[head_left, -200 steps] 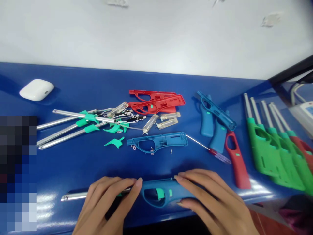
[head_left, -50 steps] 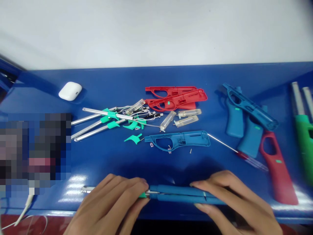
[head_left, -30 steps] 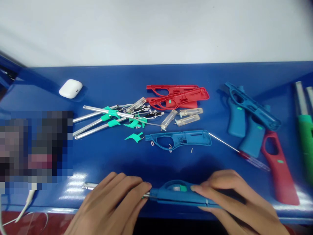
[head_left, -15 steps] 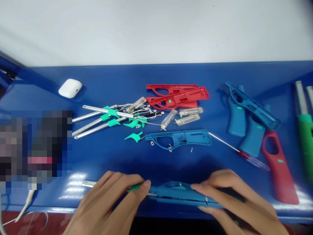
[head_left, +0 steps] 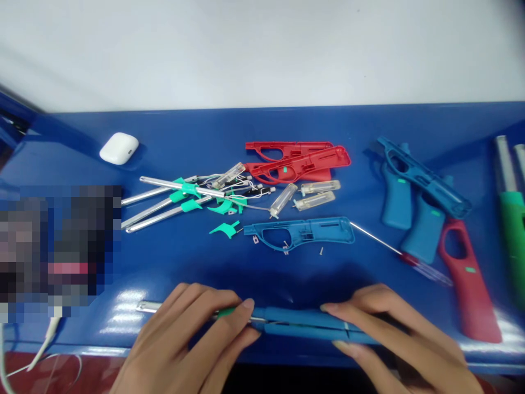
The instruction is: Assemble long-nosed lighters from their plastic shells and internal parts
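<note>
A blue lighter casing [head_left: 303, 320] is held level between both hands at the table's front edge, its two halves facing with a narrow gap along the seam. My left hand [head_left: 192, 334] pinches its left end, where a metal tube [head_left: 148, 306] with a green collar [head_left: 227, 312] enters; fingers hide most of the tube. My right hand [head_left: 394, 334] grips the right end, thumb and finger on opposite halves. Beyond them lies a loose blue half-shell [head_left: 324, 230], with small screws [head_left: 321, 251] and a green trigger [head_left: 225, 230] close by.
Metal tubes with green collars and wires [head_left: 164, 213] are heaped mid-left, near clear fuel tanks [head_left: 315, 201]. Red half-shells [head_left: 311, 161] lie behind. To the right are a screwdriver [head_left: 410, 260], blue shells [head_left: 424, 230], a red shell [head_left: 471, 290] and green lighters [head_left: 511, 230]. A white case [head_left: 118, 148] sits back left.
The blue casing has rolled so its seam faces up more, and its trigger opening no longer shows. My left fingers have shifted at its left end. My right hand keeps its grip.
</note>
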Tool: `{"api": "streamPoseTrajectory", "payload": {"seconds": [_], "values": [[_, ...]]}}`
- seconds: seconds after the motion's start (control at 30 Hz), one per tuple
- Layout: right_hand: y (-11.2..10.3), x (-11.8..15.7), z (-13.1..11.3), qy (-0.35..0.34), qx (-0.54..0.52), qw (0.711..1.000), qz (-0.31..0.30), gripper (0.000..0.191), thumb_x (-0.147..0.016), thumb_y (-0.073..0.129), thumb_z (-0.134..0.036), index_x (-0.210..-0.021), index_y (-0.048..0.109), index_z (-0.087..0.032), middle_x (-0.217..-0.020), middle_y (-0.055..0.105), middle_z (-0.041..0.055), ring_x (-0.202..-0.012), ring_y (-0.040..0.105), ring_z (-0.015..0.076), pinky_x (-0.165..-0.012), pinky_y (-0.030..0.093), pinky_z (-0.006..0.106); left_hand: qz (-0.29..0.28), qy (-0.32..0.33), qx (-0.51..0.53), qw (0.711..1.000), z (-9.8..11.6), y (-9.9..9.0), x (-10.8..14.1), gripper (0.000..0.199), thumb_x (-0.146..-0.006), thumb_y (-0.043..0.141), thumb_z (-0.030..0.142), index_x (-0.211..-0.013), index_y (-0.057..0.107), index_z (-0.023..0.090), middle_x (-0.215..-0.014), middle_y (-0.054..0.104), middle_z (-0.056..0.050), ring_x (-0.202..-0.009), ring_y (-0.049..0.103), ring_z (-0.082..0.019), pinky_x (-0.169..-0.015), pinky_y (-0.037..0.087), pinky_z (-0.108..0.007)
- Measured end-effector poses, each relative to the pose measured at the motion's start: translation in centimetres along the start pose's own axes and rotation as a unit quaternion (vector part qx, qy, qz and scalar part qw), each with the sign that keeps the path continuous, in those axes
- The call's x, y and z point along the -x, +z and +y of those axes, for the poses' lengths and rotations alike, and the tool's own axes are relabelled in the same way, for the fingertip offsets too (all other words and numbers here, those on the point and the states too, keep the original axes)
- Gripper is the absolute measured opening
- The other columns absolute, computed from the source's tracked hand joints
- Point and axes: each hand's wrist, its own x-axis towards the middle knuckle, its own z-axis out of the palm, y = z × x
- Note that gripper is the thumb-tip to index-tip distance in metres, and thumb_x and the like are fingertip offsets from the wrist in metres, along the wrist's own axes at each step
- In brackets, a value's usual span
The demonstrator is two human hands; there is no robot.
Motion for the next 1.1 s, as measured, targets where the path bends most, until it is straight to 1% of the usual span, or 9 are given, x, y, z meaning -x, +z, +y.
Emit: {"api": "streamPoseTrajectory", "payload": {"seconds": [0.1,0.17,0.27,0.4,0.57,0.63,0.73,0.83,1.1], "values": [[-0.1,-0.3,-0.2,-0.01,0.005,1.0,-0.013,0.032,-0.096,0.068,-0.015,-0.125,0.072,-0.028,-0.097,0.071,-0.0007,-0.086,0.072,0.0114,-0.073,0.06,0.019,-0.024,0.0,-0.023,0.999,-0.2,0.3,-0.2,0.028,-0.105,0.054,0.016,-0.128,0.067,0.028,-0.118,0.076,0.005,-0.112,0.069,-0.015,-0.117,0.042,-0.033],[-0.2,-0.5,-0.3,-0.009,0.017,1.0,-0.022,0.03,-0.097,0.067,-0.017,-0.123,0.073,-0.028,-0.095,0.072,-0.0009,-0.083,0.073,0.0114,-0.071,0.061,0.018,-0.037,-0.025,-0.031,0.999,-0.2,0.4,-0.5,0.022,-0.109,0.053,0.028,-0.126,0.067,0.028,-0.114,0.076,0.005,-0.106,0.071,-0.016,-0.109,0.049,-0.035],[-0.5,-0.7,-0.4,-0.001,0.034,0.999,-0.034,0.026,-0.097,0.068,-0.022,-0.121,0.075,-0.03,-0.093,0.073,-0.0015,-0.081,0.074,0.0114,-0.069,0.061,0.016,-0.046,-0.052,-0.017,0.997,-0.1,0.7,-0.9,0.029,-0.11,0.049,0.038,-0.136,0.063,0.032,-0.114,0.077,0.004,-0.1,0.073,-0.018,-0.098,0.056,-0.039],[-1.1,-0.8,-0.2,0.005,0.068,0.996,-0.056,0.023,-0.1,0.067,-0.032,-0.121,0.075,-0.031,-0.096,0.074,-0.0019,-0.078,0.075,0.0114,-0.07,0.063,0.017,-0.033,-0.026,-0.016,0.999,0.0,0.9,-0.8,0.03,-0.109,0.05,0.025,-0.133,0.065,0.034,-0.114,0.076,0.006,-0.1,0.073,-0.016,-0.102,0.052,-0.037],[-0.9,-2.3,-1.2,-0.07,0.183,0.978,-0.069,0.029,-0.107,0.054,-0.044,-0.12,0.077,-0.032,-0.095,0.079,-0.0006,-0.078,0.077,0.019,-0.074,0.062,0.035,-0.01,-0.029,-0.024,0.999,0.5,1.1,-0.9,0.026,-0.107,0.05,0.019,-0.124,0.068,0.029,-0.11,0.078,0.006,-0.1,0.072,-0.016,-0.106,0.043,-0.035],[-0.3,-3.3,-2.2,-0.089,0.201,0.972,-0.078,0.038,-0.111,0.044,-0.048,-0.116,0.077,-0.031,-0.095,0.081,-0.0012,-0.078,0.077,0.0197,-0.076,0.059,0.038,0.007,-0.026,-0.01,1.0,0.9,1.4,-1.2,0.025,-0.107,0.05,0.019,-0.121,0.069,0.029,-0.109,0.078,0.007,-0.099,0.071,-0.016,-0.106,0.041,-0.034],[1.0,-4.3,-3.7,-0.089,0.192,0.972,-0.105,0.054,-0.115,0.028,-0.044,-0.102,0.077,-0.028,-0.09,0.082,-0.0032,-0.075,0.076,0.0173,-0.07,0.053,0.036,0.038,-0.016,0.012,0.999,1.6,1.8,-2.0,0.025,-0.108,0.048,0.019,-0.113,0.071,0.029,-0.104,0.079,0.008,-0.093,0.07,-0.016,-0.1,0.041,-0.033],[1.7,-4.5,-4.3,-0.09,0.178,0.973,-0.113,0.059,-0.117,0.02,-0.035,-0.099,0.076,-0.025,-0.089,0.082,-0.0021,-0.073,0.075,0.0161,-0.066,0.049,0.035,0.053,-0.012,0.015,0.998,1.9,2.0,-2.6,0.028,-0.11,0.044,0.018,-0.109,0.071,0.028,-0.1,0.08,0.007,-0.089,0.07,-0.016,-0.094,0.043,-0.033],[2.0,-4.3,-3.4,-0.064,0.11,0.987,-0.101,0.045,-0.114,0.038,-0.035,-0.1,0.079,-0.021,-0.084,0.082,0.0012,-0.07,0.076,0.0142,-0.071,0.056,0.029,0.064,-0.003,0.005,0.998,1.9,1.9,-3.0,0.036,-0.113,0.039,0.02,-0.106,0.073,0.027,-0.099,0.081,0.007,-0.089,0.072,-0.015,-0.095,0.044,-0.033]]}}
